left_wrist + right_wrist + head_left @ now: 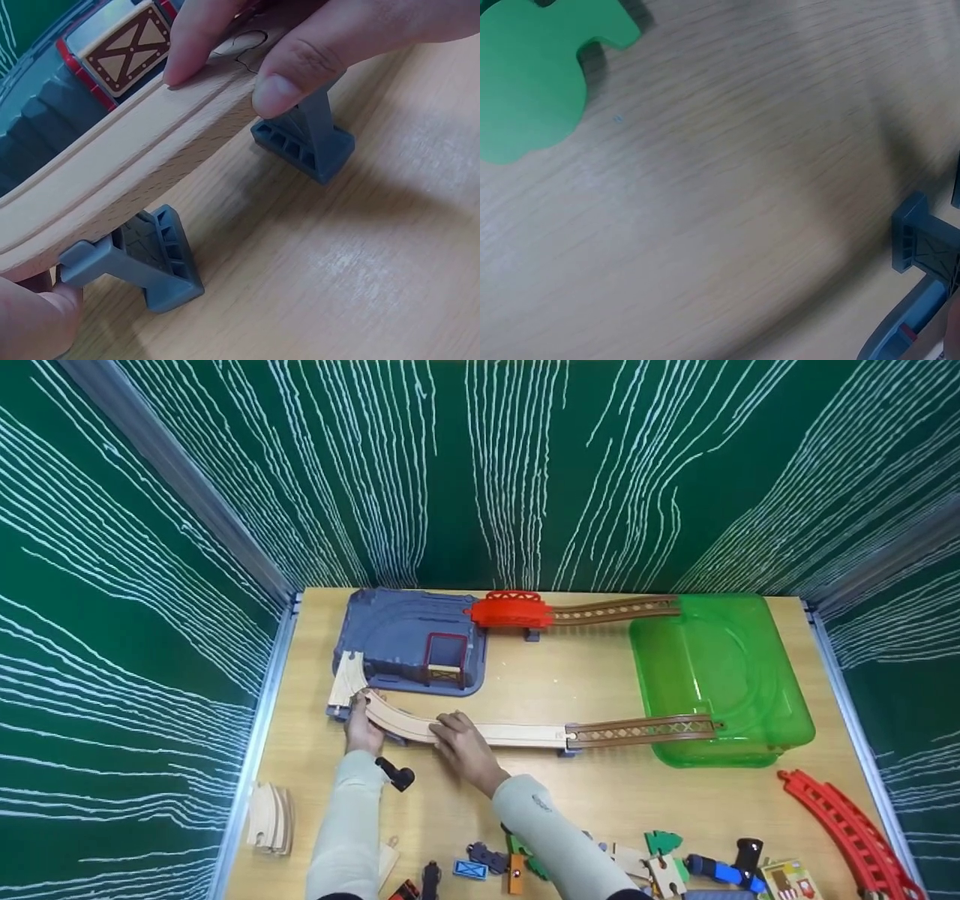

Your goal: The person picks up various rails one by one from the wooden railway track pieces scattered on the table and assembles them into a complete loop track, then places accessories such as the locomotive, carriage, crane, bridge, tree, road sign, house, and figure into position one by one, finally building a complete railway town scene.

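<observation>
In the head view my left hand [364,729] holds the near end of a wooden curved track [401,722], where it meets another wooden curved piece [347,681]. The left wrist view shows that hand at the lower left, touching a grey-blue track support [161,259] under the track. My right hand [466,746] pinches the track by a joint, thumb at its side and a finger on top. A second support [311,139] stands below there. Farther right, a wooden straight track [521,734] joins a brown track [637,730].
The grey-blue mountain base [390,619] stands behind, linked by a red bridge [511,611] to another brown track [615,610]. A green bin [727,660] lies at right. Loose curved tracks [270,817], red tracks [847,825] and a green tree [532,82] lie nearer.
</observation>
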### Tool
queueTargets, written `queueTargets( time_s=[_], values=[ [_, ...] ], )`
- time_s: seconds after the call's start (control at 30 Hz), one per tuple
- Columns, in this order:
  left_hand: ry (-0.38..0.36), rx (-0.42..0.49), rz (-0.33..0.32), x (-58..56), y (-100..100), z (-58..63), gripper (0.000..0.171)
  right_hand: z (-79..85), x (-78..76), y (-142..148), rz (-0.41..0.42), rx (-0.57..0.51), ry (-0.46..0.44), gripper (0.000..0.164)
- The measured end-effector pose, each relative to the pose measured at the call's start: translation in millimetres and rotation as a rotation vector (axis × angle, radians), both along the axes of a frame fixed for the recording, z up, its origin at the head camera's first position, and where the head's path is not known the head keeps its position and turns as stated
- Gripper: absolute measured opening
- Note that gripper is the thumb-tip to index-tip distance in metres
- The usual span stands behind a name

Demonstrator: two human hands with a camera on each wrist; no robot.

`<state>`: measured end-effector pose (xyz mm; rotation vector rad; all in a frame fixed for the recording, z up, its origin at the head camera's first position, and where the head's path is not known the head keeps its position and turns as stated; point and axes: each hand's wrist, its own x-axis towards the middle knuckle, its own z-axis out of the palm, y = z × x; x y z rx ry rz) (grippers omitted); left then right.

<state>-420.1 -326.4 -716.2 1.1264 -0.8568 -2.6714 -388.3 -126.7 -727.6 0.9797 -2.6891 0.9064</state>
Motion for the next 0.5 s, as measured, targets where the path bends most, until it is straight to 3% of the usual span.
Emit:
queueTargets(
  time_s=[0.23,0.37,0.43,0.5],
  values=[
    [-0.041,-0.017,-0.056,2.9,-0.8,0.9,0.021,-1.1,0.0,2.1,0.012,-0.048,0.001,0.027],
    [-0.143,-0.031,-0.106,4.1,-1.6,-1.3,0.023,-3.2,-2.8,3.8,0.022,-0.064,-0.014,0.027],
    [-0.212,-0.102,-0.189,7.3,-1.8,-3.4,0.037,-4.4,-3.9,4.3,0.031,-0.076,-0.015,0.027],
    [-0.288,-0.206,-0.337,14.3,-3.1,-4.2,0.049,-5.2,-4.3,4.6,0.038,-0.081,-0.015,0.027]
  ],
)
